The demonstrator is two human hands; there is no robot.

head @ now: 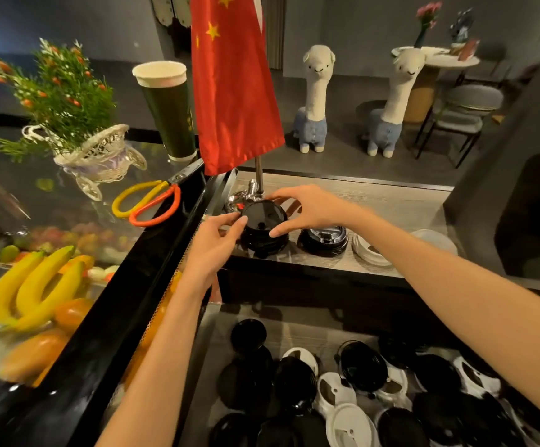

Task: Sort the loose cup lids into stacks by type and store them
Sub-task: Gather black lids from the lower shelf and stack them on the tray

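Note:
On the raised wooden shelf [400, 201] stands a stack of black domed lids [263, 233]. My left hand [217, 243] holds the top lid at its left rim with thumb and fingers. My right hand [300, 209] grips the same lid from the right, thumb at the front. Right of it sits a shorter stack of black sip lids [323, 240], then a stack of white lids [370, 251] and one white lid [436, 240]. Several loose black and white lids [352, 391] lie mixed on the lower counter in front.
A red flag [233, 82] on a metal pole stands just behind the black stack. Scissors [149, 201], a tall paper cup [168, 108] and a plant basket [78, 124] are on the glass case at left, with bananas [26, 291] beneath. Two plush alpacas stand beyond the shelf.

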